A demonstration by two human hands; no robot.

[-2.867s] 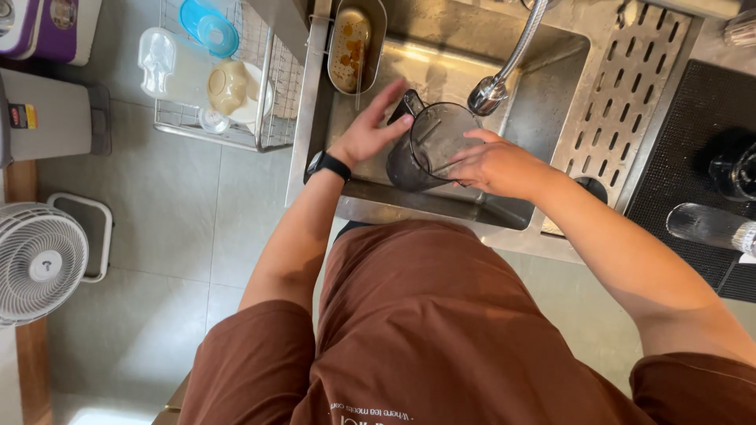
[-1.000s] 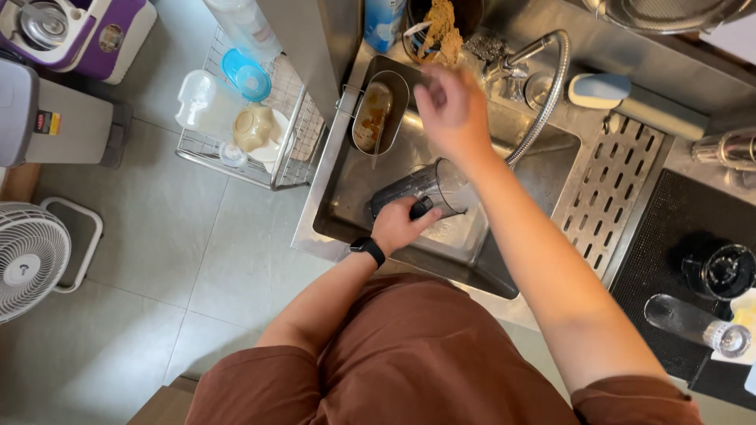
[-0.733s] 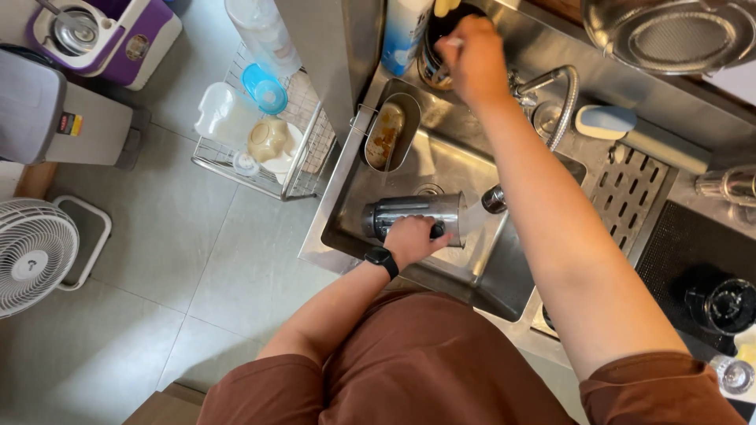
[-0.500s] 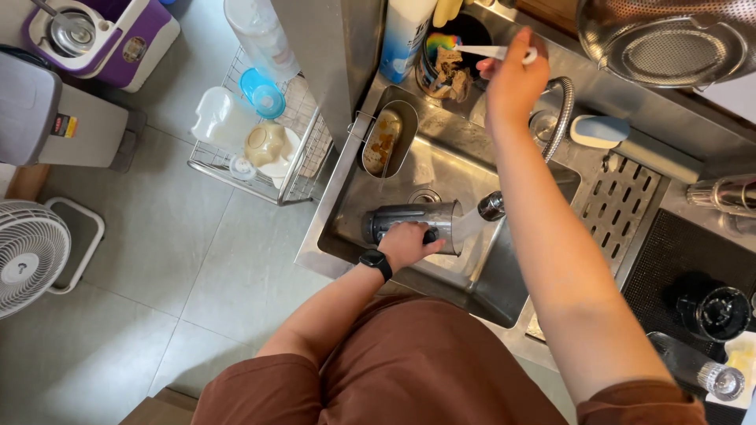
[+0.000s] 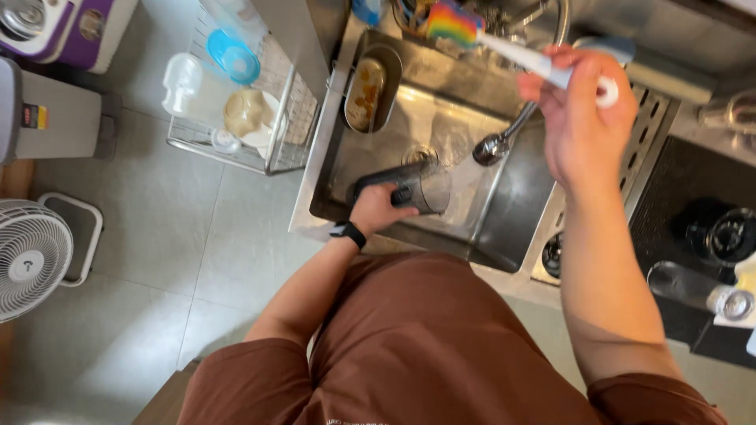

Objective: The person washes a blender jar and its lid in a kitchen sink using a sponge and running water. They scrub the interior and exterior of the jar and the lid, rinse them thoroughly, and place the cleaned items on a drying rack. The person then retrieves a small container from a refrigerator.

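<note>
Head view, largest first: one stainless steel sink basin (image 5: 504, 228) set in the worktop, one curved chrome tap (image 5: 516, 126) over it. I count one clear plastic jug with a dark handle (image 5: 413, 187), lying on its side inside the basin, open end toward the tap. My left hand (image 5: 376, 212) is wrapped round its handle. My right hand (image 5: 587, 118), raised above the basin, is closed round the white handle of one rainbow-headed bottle brush (image 5: 455, 24). My judgement: brace the jug firmly and feed the brush squarely into its mouth.
</note>
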